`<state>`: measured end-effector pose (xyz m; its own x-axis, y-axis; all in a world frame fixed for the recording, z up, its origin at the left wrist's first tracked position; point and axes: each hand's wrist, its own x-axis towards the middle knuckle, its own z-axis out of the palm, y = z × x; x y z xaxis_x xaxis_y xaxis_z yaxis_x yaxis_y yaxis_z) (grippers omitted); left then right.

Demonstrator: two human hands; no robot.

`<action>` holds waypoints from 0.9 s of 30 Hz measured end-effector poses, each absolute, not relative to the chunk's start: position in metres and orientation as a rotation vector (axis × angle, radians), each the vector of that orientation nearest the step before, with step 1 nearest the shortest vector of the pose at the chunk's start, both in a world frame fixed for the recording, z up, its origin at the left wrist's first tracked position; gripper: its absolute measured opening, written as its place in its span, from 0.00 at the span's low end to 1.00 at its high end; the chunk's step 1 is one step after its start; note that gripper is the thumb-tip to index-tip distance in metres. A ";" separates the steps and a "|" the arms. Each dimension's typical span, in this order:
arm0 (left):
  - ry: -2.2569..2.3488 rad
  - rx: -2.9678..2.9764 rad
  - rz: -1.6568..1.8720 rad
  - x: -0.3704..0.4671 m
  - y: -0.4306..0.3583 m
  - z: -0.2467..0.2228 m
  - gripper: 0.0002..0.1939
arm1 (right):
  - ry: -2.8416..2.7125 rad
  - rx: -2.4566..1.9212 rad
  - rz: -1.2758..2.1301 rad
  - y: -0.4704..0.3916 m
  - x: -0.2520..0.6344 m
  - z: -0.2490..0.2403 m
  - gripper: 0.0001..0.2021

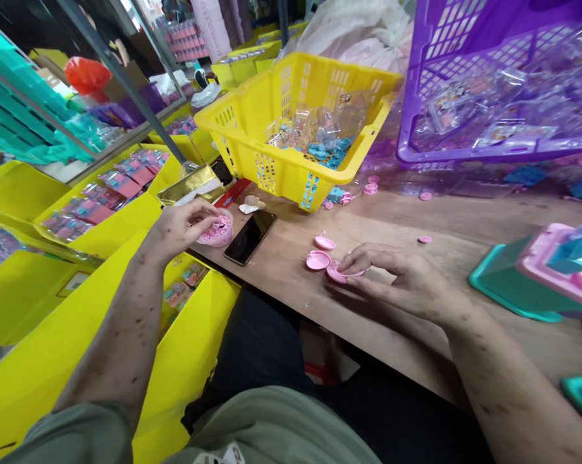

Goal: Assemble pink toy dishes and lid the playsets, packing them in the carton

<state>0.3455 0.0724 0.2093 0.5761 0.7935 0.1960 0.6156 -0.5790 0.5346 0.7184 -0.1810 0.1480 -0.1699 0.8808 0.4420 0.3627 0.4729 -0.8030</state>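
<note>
Your left hand (pixel 182 225) reaches out to a small bowl (pixel 216 231) of pink bits at the bench's (pixel 416 225) near-left edge, fingers curled over its rim and pinching inside it; what they grip is too small to tell. Your right hand (pixel 397 277) rests on the bench with its fingertips closed on a pink shell (pixel 339 273), pressing it against the wood. Just beside that shell lies a second pink shell (pixel 318 260), and a third (pixel 325 242) sits a little farther back, all well apart from the bowl. A dark phone (pixel 250 237) lies flat between the bowl and the shells, right in the path between your two hands. Behind it stands a yellow basket (pixel 281 122) holding clear and blue pieces, with loose pink caps (pixel 370 188) scattered at its foot. To the right a purple crate (pixel 469 77) is tilted up over the back of the bench, and a teal and pink toy (pixel 537 270) crowds the right edge near your right wrist. Yellow bins (pixel 107 225) of packaged goods line your left side, below bench level.
</note>
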 end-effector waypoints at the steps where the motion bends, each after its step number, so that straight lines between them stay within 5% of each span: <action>1: 1.068 2.317 0.622 0.354 0.062 0.211 0.22 | -1.745 -1.057 0.662 -0.181 0.719 0.147 0.05; 7: 0.748 1.791 0.583 0.423 -0.008 0.199 0.29 | -1.727 -0.965 0.626 -0.181 0.722 0.145 0.05; 17: 0.357 2.077 0.470 0.481 -0.057 0.180 0.12 | -1.621 -0.931 0.783 -0.187 0.717 0.151 0.07; 27: 0.183 2.367 0.383 0.479 -0.048 0.191 0.08 | -1.696 -0.934 0.877 -0.190 0.720 0.155 0.09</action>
<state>0.4790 -0.0480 0.1910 0.9458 0.2376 0.2215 0.0237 -0.7305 0.6825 0.7199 -0.1901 0.1554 -0.2314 0.8861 0.4015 0.1849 0.4452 -0.8761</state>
